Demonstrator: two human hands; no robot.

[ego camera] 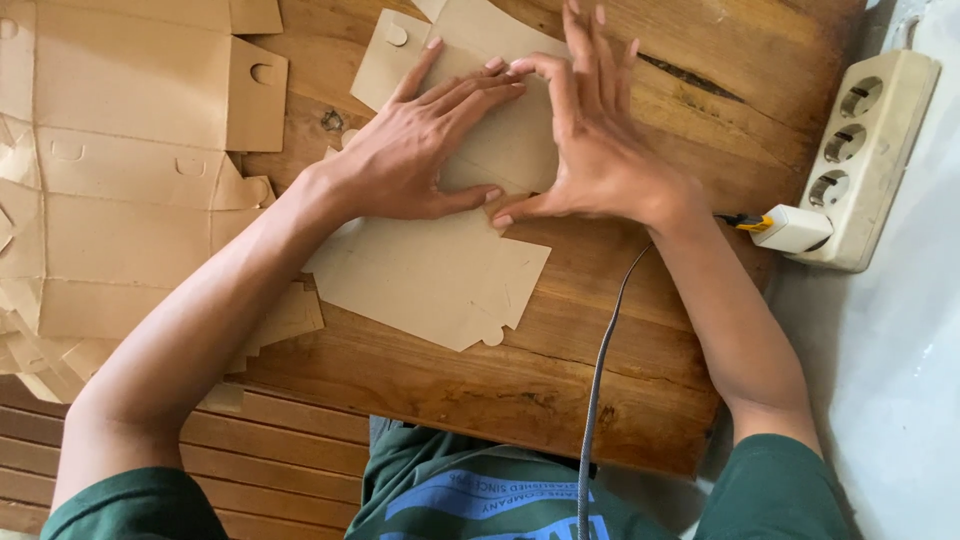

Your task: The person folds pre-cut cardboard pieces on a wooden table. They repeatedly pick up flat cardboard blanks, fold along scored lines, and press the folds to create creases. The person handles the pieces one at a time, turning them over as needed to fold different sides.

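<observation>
Grip: left hand (420,150) and right hand (590,140) both flat, fingers spread, pressing die-cut cardboard box blank (440,270) onto wooden worktop (600,350). First crease seemingly underway; box unformed. Stack of flat blanks (110,180) waits left.

A flat brown cardboard box blank (440,260) is lying in the middle of the wooden worktop (620,340), its panels and small rounded tab spreading toward the near edge while both hands are pressing its upper part flat. A stack of unfolded box blanks (120,190) of the same brown card is lying at the left, showing creased panels, slotted flaps and half-round tabs, and overhanging the worktop's left edge.
</observation>
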